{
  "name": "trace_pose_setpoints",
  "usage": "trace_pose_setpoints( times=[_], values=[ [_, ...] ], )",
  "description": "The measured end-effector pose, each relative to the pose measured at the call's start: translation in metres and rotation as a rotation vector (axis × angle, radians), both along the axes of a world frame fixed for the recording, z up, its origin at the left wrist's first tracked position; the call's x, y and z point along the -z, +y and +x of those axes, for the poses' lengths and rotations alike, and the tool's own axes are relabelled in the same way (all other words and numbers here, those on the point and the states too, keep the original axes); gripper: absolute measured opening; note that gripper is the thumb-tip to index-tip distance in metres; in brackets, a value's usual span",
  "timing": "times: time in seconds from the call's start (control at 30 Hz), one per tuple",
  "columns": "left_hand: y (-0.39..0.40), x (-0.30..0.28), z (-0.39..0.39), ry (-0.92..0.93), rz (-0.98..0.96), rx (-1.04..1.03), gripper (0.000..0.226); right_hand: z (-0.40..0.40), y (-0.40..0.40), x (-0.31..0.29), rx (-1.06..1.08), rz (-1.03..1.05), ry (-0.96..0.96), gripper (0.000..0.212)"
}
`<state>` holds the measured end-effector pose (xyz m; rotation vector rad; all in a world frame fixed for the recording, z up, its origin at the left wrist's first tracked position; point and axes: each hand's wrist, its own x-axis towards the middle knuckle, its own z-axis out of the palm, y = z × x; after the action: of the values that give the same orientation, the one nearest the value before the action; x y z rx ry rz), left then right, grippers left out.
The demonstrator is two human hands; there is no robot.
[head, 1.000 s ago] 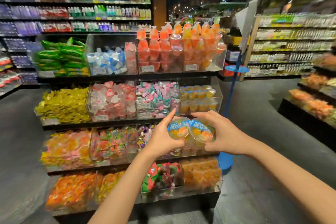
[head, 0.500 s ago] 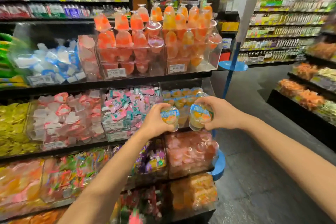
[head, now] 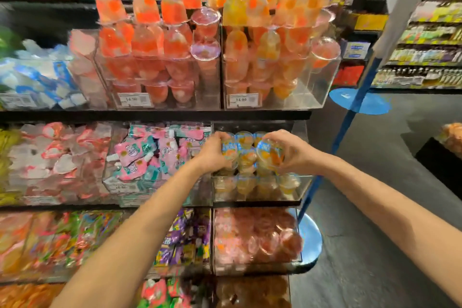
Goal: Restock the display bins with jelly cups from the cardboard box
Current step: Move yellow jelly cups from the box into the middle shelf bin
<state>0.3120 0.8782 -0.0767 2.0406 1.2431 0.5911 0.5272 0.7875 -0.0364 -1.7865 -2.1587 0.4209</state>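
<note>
Left hand (head: 212, 155): curled round a jelly cup (head: 229, 152), over the left edge of the clear bin (head: 260, 195).
Right hand (head: 291, 154): gripping another cup (head: 270, 155), near the right edge.
Bin: partly stocked, cups in rows, room on top.
Left to do: setting both down; cardboard box out of view.

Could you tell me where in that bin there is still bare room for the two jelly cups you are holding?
The clear bin is crowded: jelly cups fill its front row and stack behind. Bare room shows only on top of the stack, between the left hand, gripping one cup, and the right hand, gripping another. The bins beside and below look full.
</note>
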Motion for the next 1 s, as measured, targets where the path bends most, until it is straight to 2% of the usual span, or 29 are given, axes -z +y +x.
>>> trace_pose_setpoints(
  times=[0.1,0.17,0.33,0.47,0.63,0.77,0.83,0.93,1.0],
  values=[
    [0.013,0.013,0.012,0.025,-0.014,0.019,0.066,0.004,0.027,0.014,-0.03,0.013,-0.021,0.07],
    [0.015,0.019,0.018,0.135,-0.021,0.01,0.06,0.009,0.04,0.025,-0.022,0.004,-0.024,0.069],
    [0.02,0.042,0.026,0.279,-0.026,0.045,0.057,0.009,0.063,0.041,-0.031,-0.128,0.001,0.071],
    [0.03,0.051,0.026,0.341,0.074,0.105,0.059,0.006,0.08,0.056,-0.013,-0.164,-0.078,0.069],
    [0.029,0.062,0.024,0.697,0.222,0.198,0.069,0.008,0.089,0.072,-0.059,-0.204,-0.088,0.075],
    [0.03,0.071,0.024,0.879,0.299,0.224,0.073,0.003,0.094,0.082,-0.099,-0.25,-0.089,0.088],
    [0.03,0.073,0.023,0.977,0.29,0.246,0.084,-0.003,0.096,0.087,-0.104,-0.269,-0.093,0.093],
    [0.027,0.075,0.026,1.198,0.299,0.273,0.123,-0.006,0.096,0.091,-0.119,-0.264,-0.11,0.096],
    [0.025,0.077,0.029,1.256,0.311,0.25,0.126,-0.006,0.098,0.095,-0.127,-0.27,-0.118,0.099]
  ],
)
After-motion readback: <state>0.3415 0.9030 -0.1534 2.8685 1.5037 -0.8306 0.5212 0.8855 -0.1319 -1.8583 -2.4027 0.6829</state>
